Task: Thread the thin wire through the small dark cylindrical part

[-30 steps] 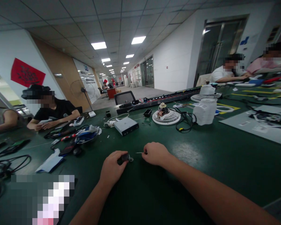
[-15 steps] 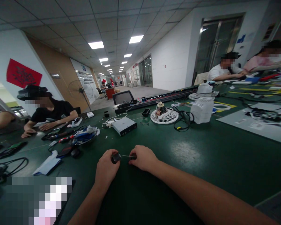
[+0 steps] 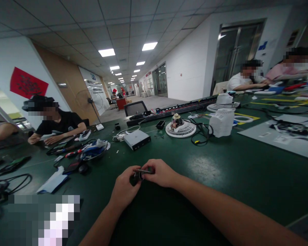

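My left hand (image 3: 123,188) is closed around a small dark round part (image 3: 138,176), mostly covered by the fingers. Pinched in my right hand (image 3: 161,173) is a thin metal tool (image 3: 145,171), whose exact kind I cannot make out. The tool lies across the top of the dark part, and the fingertips of both hands are close together. Both hands are just above the green table (image 3: 174,201). Beyond them a silver box-shaped drive (image 3: 136,138) rests on the tabletop.
A white fan grille with a motor (image 3: 181,129) and a white plastic housing (image 3: 222,123) stand at the back right. A small black tray (image 3: 160,124) is near the grille. Cables, tools and a blue cloth (image 3: 96,147) crowd the left. Other people sit at both sides.
My hands have come together. The left moved right with the dark part, and the metal tool, apart from it before, now lies across it at a different angle.
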The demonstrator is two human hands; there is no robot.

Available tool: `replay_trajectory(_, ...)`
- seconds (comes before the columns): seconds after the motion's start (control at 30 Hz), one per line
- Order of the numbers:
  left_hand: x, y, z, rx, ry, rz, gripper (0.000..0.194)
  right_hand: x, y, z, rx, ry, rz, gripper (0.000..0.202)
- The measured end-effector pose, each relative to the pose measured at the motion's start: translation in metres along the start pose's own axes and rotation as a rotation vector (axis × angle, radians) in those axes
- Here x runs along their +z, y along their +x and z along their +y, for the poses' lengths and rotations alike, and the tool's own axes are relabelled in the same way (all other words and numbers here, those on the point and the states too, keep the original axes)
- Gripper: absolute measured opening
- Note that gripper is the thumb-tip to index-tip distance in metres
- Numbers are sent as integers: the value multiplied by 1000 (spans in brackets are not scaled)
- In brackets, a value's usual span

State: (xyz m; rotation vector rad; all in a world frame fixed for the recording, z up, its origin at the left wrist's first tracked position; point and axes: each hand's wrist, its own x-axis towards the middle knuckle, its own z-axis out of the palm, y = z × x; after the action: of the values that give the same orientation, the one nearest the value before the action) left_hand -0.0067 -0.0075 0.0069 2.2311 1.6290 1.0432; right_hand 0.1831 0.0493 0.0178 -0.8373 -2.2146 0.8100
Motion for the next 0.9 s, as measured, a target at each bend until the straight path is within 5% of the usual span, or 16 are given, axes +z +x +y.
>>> replay_trajectory(0.27,-1,-1,4,-16,-71,5,41,-1,1,0,94,-84,-11,35)
replay_trajectory(0.47,2,-1,4,-55,-132,29,42,3,2,4,147,159,28,15)
replay_trajectory(0.9,3,0,4,-76,-176,-4,46,0,1,5,148,127,16,13)
